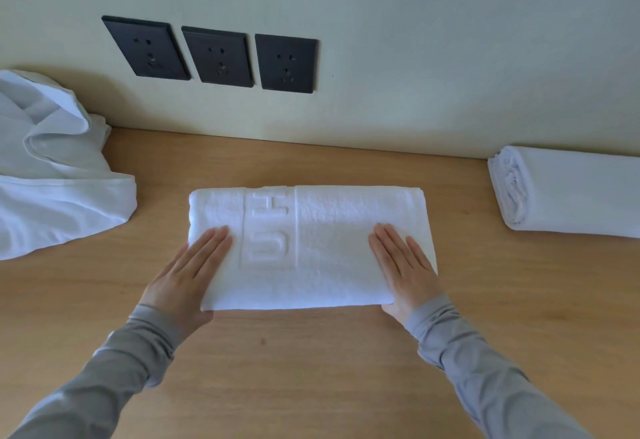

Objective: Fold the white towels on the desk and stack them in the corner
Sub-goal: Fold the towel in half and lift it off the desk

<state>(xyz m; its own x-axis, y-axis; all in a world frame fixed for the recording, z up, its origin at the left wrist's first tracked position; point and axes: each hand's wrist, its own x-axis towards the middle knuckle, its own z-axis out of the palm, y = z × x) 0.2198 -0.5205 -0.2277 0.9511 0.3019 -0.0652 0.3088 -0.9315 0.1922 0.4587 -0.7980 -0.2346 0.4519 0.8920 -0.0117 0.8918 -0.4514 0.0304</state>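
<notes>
Head view:
- A folded white towel (332,251) lies flat on the wooden counter (311,376), mid-frame, with its long side parallel to the wall (450,40). It sits a little out from the wall and does not touch it.
- A raised band with embossed lettering (268,234) runs front to back across the towel, left of its centre.
- Left grip (187,275), a bare hand, is released. Its fingers (211,248) are straight, held together and laid flat on top of the towel's left end, with the palm over the near-left corner. The thumb is not visible.
- Right grip (405,272), a bare hand, is also released. Its fingers (391,244) are straight and pressed flat on the towel's right end, with the heel of the hand at the near-right corner. The thumb shows at the near edge; I cannot tell if it tucks under.
- Grey sleeves (114,362) cover both forearms to the wrist.
- A crumpled heap of white cloth (52,178) sits at the far left of the counter, against the wall and well apart from the folded towel.
- A rolled white towel (571,192) lies at the far right, just beside the wall with its spiral end facing left. It runs out of frame.
- Three black wall sockets (217,56) sit side by side on the wall, above the counter's left half.
</notes>
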